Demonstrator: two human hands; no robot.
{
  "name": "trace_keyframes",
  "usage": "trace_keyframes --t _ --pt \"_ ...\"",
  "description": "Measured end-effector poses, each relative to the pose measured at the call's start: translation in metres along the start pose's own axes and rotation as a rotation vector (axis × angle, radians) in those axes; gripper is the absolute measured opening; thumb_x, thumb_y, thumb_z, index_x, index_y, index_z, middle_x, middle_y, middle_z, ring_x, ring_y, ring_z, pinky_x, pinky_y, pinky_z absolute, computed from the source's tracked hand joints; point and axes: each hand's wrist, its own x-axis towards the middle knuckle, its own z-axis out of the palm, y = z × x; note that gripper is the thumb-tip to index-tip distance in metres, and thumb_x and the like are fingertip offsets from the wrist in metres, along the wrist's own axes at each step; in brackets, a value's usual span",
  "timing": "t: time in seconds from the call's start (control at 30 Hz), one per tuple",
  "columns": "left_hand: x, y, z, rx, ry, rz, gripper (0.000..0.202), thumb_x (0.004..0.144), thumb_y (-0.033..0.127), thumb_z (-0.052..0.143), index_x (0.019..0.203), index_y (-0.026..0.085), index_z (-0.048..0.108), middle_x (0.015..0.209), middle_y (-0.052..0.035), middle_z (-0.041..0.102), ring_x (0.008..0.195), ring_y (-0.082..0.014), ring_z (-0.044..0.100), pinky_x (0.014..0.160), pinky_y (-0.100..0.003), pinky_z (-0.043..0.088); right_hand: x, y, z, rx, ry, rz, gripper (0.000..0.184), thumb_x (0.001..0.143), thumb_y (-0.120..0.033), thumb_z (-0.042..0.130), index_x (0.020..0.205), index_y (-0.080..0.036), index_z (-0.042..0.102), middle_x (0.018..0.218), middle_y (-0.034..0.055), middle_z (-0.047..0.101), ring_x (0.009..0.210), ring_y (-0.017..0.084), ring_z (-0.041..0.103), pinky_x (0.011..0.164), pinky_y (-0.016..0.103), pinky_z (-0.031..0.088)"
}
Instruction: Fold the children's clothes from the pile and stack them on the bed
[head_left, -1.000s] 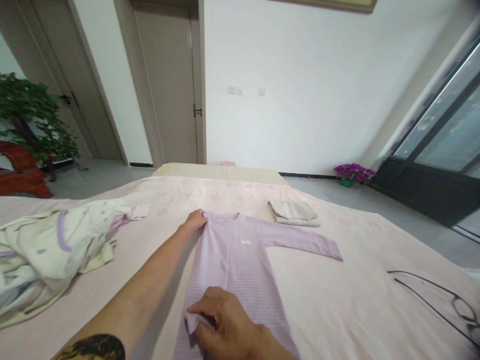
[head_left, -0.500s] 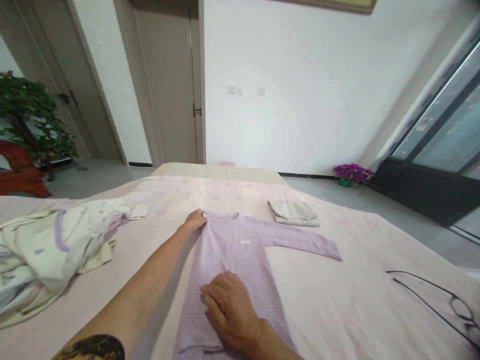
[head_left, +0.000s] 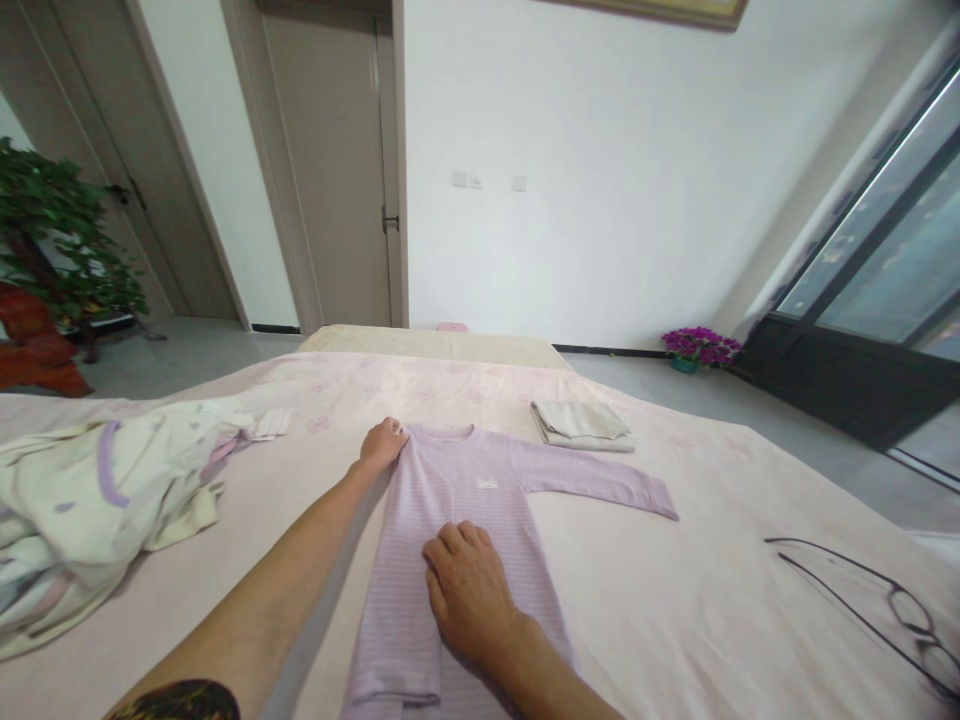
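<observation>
A lilac striped long-sleeved garment (head_left: 480, 500) lies flat on the pink bedsheet (head_left: 720, 600), its right sleeve stretched out toward the right. Its left side is folded in over the body. My left hand (head_left: 382, 445) reaches far forward and pinches the garment's left shoulder by the collar. My right hand (head_left: 469, 590) rests flat on the middle of the garment, fingers stretched out and pressing the fabric down.
A heap of cream clothes with purple trim (head_left: 97, 510) lies at the left. A folded beige cloth (head_left: 581, 425) sits beyond the garment. A black clothes hanger (head_left: 877, 610) lies at the right. Doors, a green plant (head_left: 52, 240) and purple flowers (head_left: 701, 347) stand behind the bed.
My right hand let go of the sleeve it had folded in and slid up the garment, now flat on its middle. The left hand stayed at the shoulder.
</observation>
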Motion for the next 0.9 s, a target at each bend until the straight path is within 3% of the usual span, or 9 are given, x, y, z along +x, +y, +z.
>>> trace_keyframes --t 0.1,0.2,0.3,0.4,0.6,0.77,0.9 --pt "-0.015 0.005 -0.003 0.040 0.077 0.024 0.040 0.090 0.037 0.052 0.126 0.019 0.048 0.124 -0.0120 0.059 0.105 -0.0208 0.063 0.082 -0.029 0.047 0.000 0.002 0.003 -0.006 0.027 0.005 0.006 0.089 -0.019 0.055 0.093 -0.020 0.058 0.098 0.0059 0.057 0.093 0.023 0.047 0.083 0.037 0.038" --pt "-0.028 0.012 -0.006 0.089 0.110 0.090 0.032 0.093 0.033 0.047 0.124 0.023 0.048 0.130 -0.0099 0.052 0.108 -0.0213 0.060 0.080 -0.031 0.047 -0.001 0.002 0.007 0.001 0.038 0.012 0.007 0.089 -0.018 0.055 0.095 -0.021 0.058 0.099 0.0063 0.056 0.094 0.023 0.046 0.084 0.037 0.038" --pt "-0.035 0.018 -0.009 0.132 0.085 0.166 0.021 0.096 0.029 0.042 0.111 0.025 0.056 0.123 -0.0071 0.055 0.110 -0.0216 0.057 0.082 -0.032 0.046 -0.002 0.003 0.009 0.017 0.043 0.014 0.008 0.089 -0.018 0.055 0.096 -0.021 0.058 0.100 0.0058 0.055 0.095 0.022 0.046 0.085 0.037 0.039" --pt "-0.036 0.020 -0.012 0.164 0.052 0.194 0.023 0.097 0.027 0.038 0.105 0.024 0.059 0.117 -0.0075 0.059 0.111 -0.0221 0.056 0.086 -0.033 0.045 -0.002 0.003 0.009 0.029 0.047 0.007 0.010 0.089 -0.018 0.055 0.098 -0.021 0.058 0.100 0.0057 0.054 0.095 0.023 0.045 0.086 0.037 0.039" --pt "-0.031 0.023 -0.018 0.211 0.002 0.117 0.032 0.097 0.034 0.034 0.107 0.019 0.060 0.110 -0.0141 0.062 0.098 -0.0254 0.061 0.079 -0.035 0.046 -0.002 0.003 0.008 0.030 0.051 0.007 0.010 0.089 -0.017 0.055 0.098 -0.021 0.058 0.100 0.0057 0.055 0.094 0.022 0.045 0.085 0.037 0.039" --pt "-0.040 0.032 -0.008 0.241 0.024 0.121 0.029 0.093 0.030 0.040 0.112 0.017 0.058 0.119 -0.0196 0.059 0.111 -0.0343 0.054 0.085 -0.043 0.044 -0.001 0.004 0.009 0.032 0.057 0.023 0.009 0.089 -0.018 0.055 0.097 -0.021 0.058 0.100 0.0055 0.055 0.094 0.023 0.046 0.085 0.037 0.039" --pt "-0.046 0.031 0.000 0.226 0.049 0.152 0.031 0.095 0.027 0.036 0.114 0.018 0.057 0.122 -0.0195 0.058 0.118 -0.0342 0.050 0.092 -0.047 0.040 -0.001 0.005 0.008 0.036 0.056 0.023 0.010 0.089 -0.018 0.056 0.098 -0.022 0.058 0.099 0.0050 0.055 0.094 0.022 0.046 0.085 0.037 0.038"
